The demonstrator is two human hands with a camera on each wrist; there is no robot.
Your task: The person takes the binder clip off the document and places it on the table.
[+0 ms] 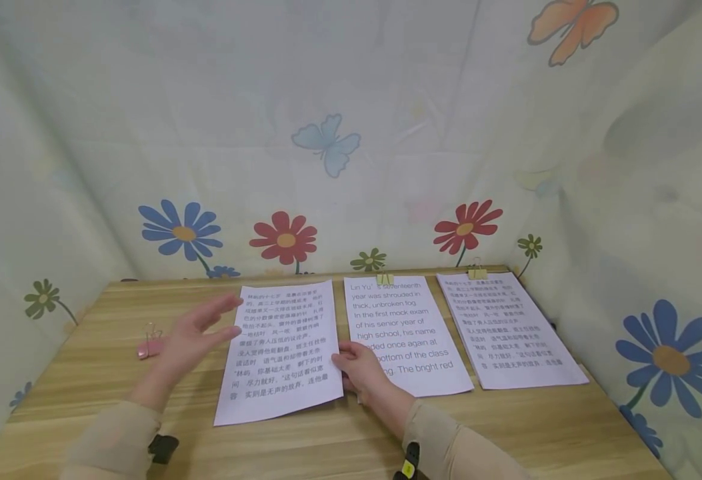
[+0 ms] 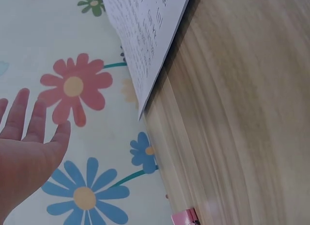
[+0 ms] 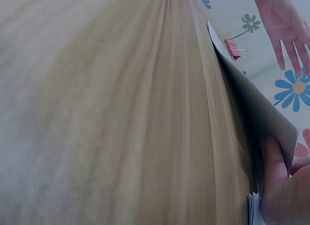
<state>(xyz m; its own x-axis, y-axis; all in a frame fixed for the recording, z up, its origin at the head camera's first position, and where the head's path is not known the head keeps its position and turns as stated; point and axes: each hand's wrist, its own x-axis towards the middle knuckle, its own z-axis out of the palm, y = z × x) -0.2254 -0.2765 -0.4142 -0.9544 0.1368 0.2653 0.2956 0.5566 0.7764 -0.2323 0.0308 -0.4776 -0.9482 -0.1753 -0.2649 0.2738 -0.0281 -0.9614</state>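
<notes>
Printed paper (image 1: 281, 353) lies toward the left of the wooden table (image 1: 303, 447), first of three printed sets in a row; the middle set (image 1: 407, 333) and the right set (image 1: 507, 333) lie just beyond it. Three binder clips are in view: a pink clip (image 1: 150, 348) standing on the table at the far left with its wire handles up, one yellow clip (image 1: 385, 279) on the far edge of the middle set, and a second yellow clip (image 1: 477, 273) on the far edge of the right set.

Two hands are at work. The left hand (image 1: 197, 327) is raised beside the paper's left edge, wide, fingers extended and thumb apart, touching nothing. The right hand (image 1: 363, 373) pinches the right edge toward the near corner, and the right wrist view shows that side lifted off the wood, a dark gap beneath it. Both arms come from the near side in beige sleeves (image 1: 465, 440).

The held paper is white, slightly bowed, covered in dark Chinese characters. English lines fill the middle set; Chinese text fills the right one.
</notes>
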